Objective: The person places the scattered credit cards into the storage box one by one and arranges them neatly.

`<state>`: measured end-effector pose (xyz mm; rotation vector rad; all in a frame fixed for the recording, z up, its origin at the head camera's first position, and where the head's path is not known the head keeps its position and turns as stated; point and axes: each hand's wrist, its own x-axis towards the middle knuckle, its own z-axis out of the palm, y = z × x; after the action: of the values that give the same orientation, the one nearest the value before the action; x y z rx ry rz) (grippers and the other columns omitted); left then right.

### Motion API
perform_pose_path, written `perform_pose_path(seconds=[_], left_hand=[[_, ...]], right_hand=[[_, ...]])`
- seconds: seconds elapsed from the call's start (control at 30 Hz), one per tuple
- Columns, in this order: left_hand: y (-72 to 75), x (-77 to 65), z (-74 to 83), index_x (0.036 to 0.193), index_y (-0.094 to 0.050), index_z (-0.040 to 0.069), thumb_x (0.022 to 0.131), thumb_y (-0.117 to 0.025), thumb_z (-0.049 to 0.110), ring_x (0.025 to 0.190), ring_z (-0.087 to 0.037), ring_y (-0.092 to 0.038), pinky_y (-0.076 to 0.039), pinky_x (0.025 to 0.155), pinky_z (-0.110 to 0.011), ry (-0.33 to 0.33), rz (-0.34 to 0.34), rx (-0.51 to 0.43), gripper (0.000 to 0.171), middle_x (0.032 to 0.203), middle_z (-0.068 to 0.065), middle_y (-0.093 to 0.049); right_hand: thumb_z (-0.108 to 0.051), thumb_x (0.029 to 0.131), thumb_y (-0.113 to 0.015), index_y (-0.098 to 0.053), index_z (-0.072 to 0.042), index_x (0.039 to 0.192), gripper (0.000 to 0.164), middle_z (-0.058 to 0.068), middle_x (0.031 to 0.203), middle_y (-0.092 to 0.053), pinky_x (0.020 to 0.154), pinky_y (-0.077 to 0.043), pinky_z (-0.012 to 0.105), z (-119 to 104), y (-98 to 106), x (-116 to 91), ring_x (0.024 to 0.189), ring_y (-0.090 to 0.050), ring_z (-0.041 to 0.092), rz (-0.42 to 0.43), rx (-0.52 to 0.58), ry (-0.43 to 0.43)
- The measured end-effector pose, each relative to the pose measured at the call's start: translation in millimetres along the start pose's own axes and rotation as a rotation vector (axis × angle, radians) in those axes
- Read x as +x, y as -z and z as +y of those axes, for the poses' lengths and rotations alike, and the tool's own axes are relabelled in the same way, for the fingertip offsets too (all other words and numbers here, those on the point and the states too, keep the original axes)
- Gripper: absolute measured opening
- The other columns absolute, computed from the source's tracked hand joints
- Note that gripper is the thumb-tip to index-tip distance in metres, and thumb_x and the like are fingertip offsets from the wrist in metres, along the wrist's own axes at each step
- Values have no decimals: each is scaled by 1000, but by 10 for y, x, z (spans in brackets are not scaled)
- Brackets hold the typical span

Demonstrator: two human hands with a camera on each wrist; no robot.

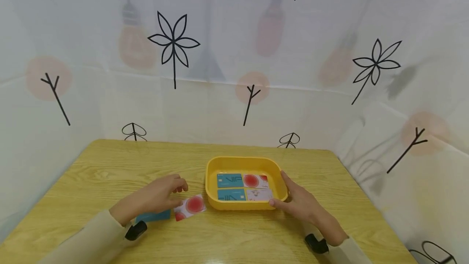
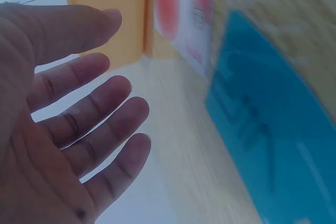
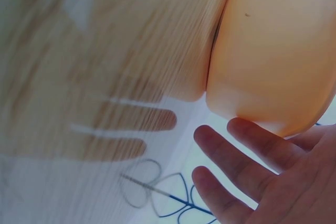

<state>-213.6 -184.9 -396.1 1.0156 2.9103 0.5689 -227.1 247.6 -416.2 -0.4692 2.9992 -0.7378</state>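
Head view, tray: a yellow plastic tray (image 1: 242,163) is sitting right of centre on the wood-grain table (image 1: 256,235), holding four cards in two rows.
Far row: a teal chip card (image 1: 225,180) is lying on the left, a red-circle card (image 1: 251,181) on the right.
Near row: a second teal card (image 1: 231,194) is lying on the left, a pale printed card (image 1: 259,194) on the right; its small print is staying too unclear to read.
Loose cards: a red-circle chip card (image 1: 193,206) is lying on the table just left of the tray, slightly turned; a blue-teal card (image 1: 155,216) is lying farther left, partly hidden under the left hand.
Left hand (image 1: 163,194): hovering about the loose cards, fingers bending loosely, thumb standing apart from them, holding nothing; whether the thumb is touching the red-circle chip card, cannot tell.
Right hand (image 1: 302,201): spreading wide around the tray's near right corner, thumb resting at the near rim, fingers reaching along the right side and touching it.
Wrists: each is wearing a black strap over a cream sleeve.
Backdrop: pale cloth (image 1: 212,113) with line-drawn plants is hanging behind the table.
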Motion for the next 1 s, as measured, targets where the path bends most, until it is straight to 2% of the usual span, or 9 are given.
perform_pose_path(seconds=[0.27, 0.47, 0.7, 0.87, 1.0], left_hand=[[-33, -184, -137, 109, -60, 15, 82, -74, 33, 87, -13, -55, -47, 74, -35, 48, -70, -19, 35, 97, 5, -52], [-35, -312, -212, 112, -59, 16, 77, -77, 41, 90, -14, -54, -47, 78, -38, 43, -83, -14, 47, 99, 5, -51], [-12, -381, -242, 115, -58, 17, 75, -78, 45, 92, -14, -52, -47, 81, -39, 78, -105, -31, 53, 102, 5, -50], [-12, -437, -266, 116, -59, 16, 74, -78, 46, 91, -13, -50, -47, 80, -39, 100, -105, -24, 55, 102, 6, -48], [-13, -479, -291, 113, -61, 15, 72, -79, 47, 91, -12, -48, -47, 80, -37, 88, -80, 12, 55, 102, 6, -48]], right_hand=[[-61, 80, -64, -15, -6, 153, 103, 21, 149, -34, 96, -37, 61, -4, 2, 8, 129, -41, 41, -6, -5, -2], [-63, 80, -63, -15, -5, 153, 104, 22, 148, -34, 95, -37, 61, 5, 0, 5, 129, -41, 42, -4, -8, 6], [-64, 79, -63, -15, -6, 153, 105, 22, 148, -34, 96, -36, 62, 17, -11, -17, 129, -41, 42, -5, 2, -19], [-64, 79, -63, -15, -6, 153, 105, 22, 148, -34, 96, -36, 61, 14, -17, -12, 129, -41, 41, -11, 5, -22], [-62, 80, -63, -15, -6, 153, 103, 21, 148, -34, 96, -37, 61, 18, -10, 5, 129, -41, 41, -3, 3, -7]])
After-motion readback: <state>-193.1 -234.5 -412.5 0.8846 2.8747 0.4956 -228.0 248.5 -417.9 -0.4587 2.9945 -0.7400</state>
